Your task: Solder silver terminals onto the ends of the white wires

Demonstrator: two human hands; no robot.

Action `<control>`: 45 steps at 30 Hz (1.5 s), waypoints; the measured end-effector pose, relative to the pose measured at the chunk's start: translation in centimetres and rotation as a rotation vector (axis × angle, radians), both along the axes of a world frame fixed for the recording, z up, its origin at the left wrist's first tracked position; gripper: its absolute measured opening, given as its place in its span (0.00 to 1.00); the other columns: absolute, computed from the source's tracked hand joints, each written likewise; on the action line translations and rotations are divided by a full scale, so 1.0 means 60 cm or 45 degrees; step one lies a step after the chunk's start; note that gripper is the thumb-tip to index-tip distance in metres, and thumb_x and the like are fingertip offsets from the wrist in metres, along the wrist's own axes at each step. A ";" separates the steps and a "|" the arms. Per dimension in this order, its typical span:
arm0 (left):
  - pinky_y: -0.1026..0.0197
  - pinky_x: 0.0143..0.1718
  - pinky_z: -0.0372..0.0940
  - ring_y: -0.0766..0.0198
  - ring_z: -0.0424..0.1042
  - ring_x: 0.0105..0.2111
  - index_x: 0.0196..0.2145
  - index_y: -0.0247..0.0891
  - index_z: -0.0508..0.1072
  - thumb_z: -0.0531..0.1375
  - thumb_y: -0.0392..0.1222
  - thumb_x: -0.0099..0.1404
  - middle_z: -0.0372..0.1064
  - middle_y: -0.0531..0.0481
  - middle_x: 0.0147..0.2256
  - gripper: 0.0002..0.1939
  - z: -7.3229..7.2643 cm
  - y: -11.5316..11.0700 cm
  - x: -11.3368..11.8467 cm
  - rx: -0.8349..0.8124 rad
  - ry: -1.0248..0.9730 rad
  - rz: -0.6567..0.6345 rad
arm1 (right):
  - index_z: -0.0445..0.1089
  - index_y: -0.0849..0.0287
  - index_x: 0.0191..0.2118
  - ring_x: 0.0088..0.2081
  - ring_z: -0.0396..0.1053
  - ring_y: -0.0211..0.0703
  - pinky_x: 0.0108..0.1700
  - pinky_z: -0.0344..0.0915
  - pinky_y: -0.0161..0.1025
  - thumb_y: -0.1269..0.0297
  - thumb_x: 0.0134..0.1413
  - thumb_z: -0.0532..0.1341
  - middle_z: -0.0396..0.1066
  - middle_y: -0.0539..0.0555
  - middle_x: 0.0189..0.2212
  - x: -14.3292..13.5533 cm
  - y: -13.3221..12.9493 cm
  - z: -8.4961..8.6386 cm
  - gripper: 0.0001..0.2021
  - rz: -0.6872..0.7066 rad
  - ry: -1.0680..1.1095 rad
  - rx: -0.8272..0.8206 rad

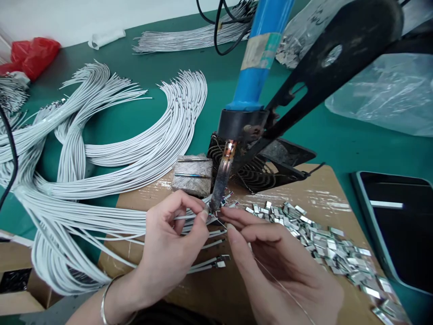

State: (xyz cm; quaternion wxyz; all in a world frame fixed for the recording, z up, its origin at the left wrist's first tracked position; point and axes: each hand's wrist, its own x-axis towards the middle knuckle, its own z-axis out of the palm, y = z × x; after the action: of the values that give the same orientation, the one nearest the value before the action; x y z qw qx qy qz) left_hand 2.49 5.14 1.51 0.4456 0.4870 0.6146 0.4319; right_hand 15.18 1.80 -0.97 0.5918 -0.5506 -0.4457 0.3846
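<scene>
My left hand pinches the end of a white cable just beneath the tip of a blue soldering iron. The iron hangs tip down from a black metal bracket. Between the thumb and fingers of my right hand is a thin solder wire, its end reaching the tip and the cable end. What sits exactly at the joint is small and partly hidden by my fingertips. Cables with metal USB connectors lie under my hands.
Bundled white cables spread over the left side. Loose metal connectors are heaped at right on the brown board, near a phone. Behind the iron stand a black fan and a wrapped block.
</scene>
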 end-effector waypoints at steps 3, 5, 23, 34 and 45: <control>0.69 0.22 0.58 0.66 0.72 0.29 0.29 0.35 0.74 0.64 0.33 0.60 0.77 0.45 0.33 0.03 0.001 0.003 0.000 0.016 0.006 0.000 | 0.71 0.57 0.33 0.45 0.82 0.34 0.50 0.74 0.22 0.71 0.63 0.69 0.82 0.51 0.45 -0.004 0.000 0.002 0.08 -0.062 0.024 -0.039; 0.70 0.22 0.58 0.66 0.72 0.28 0.29 0.35 0.74 0.64 0.33 0.60 0.77 0.45 0.33 0.03 0.000 0.004 0.000 0.026 0.014 -0.008 | 0.71 0.57 0.33 0.45 0.82 0.34 0.50 0.74 0.22 0.71 0.63 0.69 0.82 0.50 0.46 -0.004 0.000 0.002 0.08 -0.048 0.012 -0.047; 0.71 0.23 0.61 0.65 0.74 0.30 0.28 0.35 0.75 0.65 0.33 0.60 0.77 0.45 0.32 0.03 -0.002 0.000 0.000 0.063 0.058 0.003 | 0.72 0.56 0.35 0.45 0.82 0.35 0.48 0.76 0.24 0.74 0.62 0.69 0.81 0.50 0.46 0.002 0.001 -0.010 0.07 0.006 -0.047 0.018; 0.71 0.23 0.60 0.66 0.73 0.30 0.29 0.35 0.74 0.65 0.34 0.61 0.77 0.45 0.33 0.04 -0.008 -0.001 -0.001 0.010 0.028 -0.001 | 0.70 0.56 0.34 0.46 0.81 0.32 0.50 0.74 0.22 0.73 0.63 0.68 0.81 0.47 0.46 0.004 -0.002 -0.009 0.08 0.047 -0.079 -0.008; 0.69 0.20 0.55 0.67 0.72 0.29 0.29 0.35 0.73 0.62 0.37 0.68 0.76 0.46 0.34 0.08 -0.006 -0.009 -0.008 0.116 0.158 -0.086 | 0.69 0.57 0.35 0.47 0.82 0.34 0.50 0.74 0.23 0.74 0.65 0.66 0.82 0.49 0.47 0.011 -0.002 -0.023 0.08 0.105 -0.097 0.030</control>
State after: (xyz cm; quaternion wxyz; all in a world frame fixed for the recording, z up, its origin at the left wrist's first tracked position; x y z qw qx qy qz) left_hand 2.01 4.58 1.18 0.3984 0.5531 0.6041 0.4129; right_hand 15.84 1.71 -2.38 0.5644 -0.5389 -0.4949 0.3821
